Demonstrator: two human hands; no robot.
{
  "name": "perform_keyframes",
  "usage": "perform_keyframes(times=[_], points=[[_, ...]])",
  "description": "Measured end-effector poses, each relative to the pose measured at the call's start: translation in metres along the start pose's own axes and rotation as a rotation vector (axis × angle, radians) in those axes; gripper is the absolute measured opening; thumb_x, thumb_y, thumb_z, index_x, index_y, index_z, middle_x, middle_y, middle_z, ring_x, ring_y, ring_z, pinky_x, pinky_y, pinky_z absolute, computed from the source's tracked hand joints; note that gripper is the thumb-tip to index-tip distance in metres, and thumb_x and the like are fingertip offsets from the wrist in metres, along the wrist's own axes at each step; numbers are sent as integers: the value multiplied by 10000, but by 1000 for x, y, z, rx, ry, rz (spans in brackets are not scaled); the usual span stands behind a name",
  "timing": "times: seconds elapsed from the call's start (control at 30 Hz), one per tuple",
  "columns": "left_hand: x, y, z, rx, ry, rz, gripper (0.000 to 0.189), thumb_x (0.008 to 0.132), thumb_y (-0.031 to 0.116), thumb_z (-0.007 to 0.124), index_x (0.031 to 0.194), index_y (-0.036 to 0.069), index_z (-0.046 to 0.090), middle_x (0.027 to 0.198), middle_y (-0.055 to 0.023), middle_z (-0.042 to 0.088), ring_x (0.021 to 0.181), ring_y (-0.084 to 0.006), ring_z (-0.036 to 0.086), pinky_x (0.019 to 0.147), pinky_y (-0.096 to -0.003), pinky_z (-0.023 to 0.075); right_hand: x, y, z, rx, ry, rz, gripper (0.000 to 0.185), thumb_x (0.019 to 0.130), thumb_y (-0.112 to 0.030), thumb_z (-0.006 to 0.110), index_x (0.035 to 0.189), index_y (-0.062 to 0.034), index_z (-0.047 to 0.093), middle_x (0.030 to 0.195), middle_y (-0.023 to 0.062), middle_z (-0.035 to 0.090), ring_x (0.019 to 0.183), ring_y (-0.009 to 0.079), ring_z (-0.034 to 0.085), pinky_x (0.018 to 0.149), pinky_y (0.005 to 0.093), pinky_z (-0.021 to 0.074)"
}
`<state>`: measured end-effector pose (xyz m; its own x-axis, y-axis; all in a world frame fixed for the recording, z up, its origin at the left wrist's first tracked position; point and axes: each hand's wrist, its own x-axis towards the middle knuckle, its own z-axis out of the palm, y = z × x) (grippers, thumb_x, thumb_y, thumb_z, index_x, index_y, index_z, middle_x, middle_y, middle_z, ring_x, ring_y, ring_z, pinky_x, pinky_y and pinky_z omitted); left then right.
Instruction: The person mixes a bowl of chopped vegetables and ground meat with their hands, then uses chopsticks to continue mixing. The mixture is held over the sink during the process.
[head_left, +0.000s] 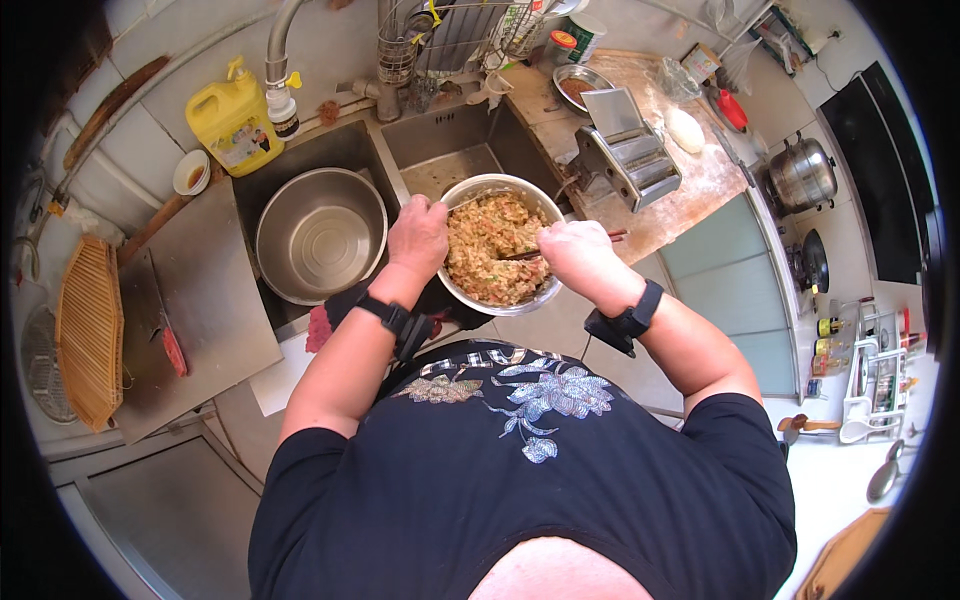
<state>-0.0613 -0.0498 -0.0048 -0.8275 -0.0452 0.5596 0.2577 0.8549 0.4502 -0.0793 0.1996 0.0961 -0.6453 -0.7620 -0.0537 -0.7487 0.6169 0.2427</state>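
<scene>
My left hand (418, 234) grips the left rim of a round metal bowl (501, 307), near the front edge of the sink. Chopped filling (491, 240), pale brown with red and green bits, fills much of the bowl. My right hand (581, 251) is closed around dark chopsticks (523, 256) at the bowl's right side. Their tips are down in the filling, and their other ends stick out to the right of the hand.
An empty metal basin (322, 236) sits in the left sink. A pasta machine (630, 161) and dough (685, 130) rest on the floured board (697, 199) at right. At left, a red-handled knife (172, 349) lies on a metal surface (217, 307), beside a yellow jug (234, 127).
</scene>
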Motion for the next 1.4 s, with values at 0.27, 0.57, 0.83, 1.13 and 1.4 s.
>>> perform_keyframes(times=[0.27,0.57,0.83,1.13,1.4], points=[[5,-5,33,-21,-207,-245,98,854,121,508,889,98,596,880,-154,593,812,-372,619,690,-466,511,39,-13,7,95,29,-193,76,746,-118,579,712,-87,640,662,85,655,654,236,671,570,360,517],[2,1,28,-74,-240,-293,128,805,67,527,899,96,609,937,-150,593,855,-361,624,715,-454,521,38,-3,3,81,-202,-89,55,747,-116,571,731,-81,610,645,113,641,620,276,662,566,402,529],[4,1,28,-72,-256,-260,150,800,73,532,923,99,615,950,-143,601,847,-354,633,711,-452,526,45,1,4,22,-124,-19,66,757,-110,571,755,-76,627,667,118,645,649,283,665,578,401,531],[5,3,25,-53,-249,-257,145,797,63,536,913,96,616,931,-143,597,826,-355,636,702,-450,528,41,7,6,-10,-199,64,82,760,-114,580,789,-76,648,688,105,656,656,278,666,581,393,537],[7,4,24,-34,-275,-279,225,808,51,527,981,104,660,947,-147,613,840,-353,632,732,-433,524,42,10,7,85,-103,18,44,734,-95,605,753,-69,635,680,117,649,662,284,667,592,404,539]])
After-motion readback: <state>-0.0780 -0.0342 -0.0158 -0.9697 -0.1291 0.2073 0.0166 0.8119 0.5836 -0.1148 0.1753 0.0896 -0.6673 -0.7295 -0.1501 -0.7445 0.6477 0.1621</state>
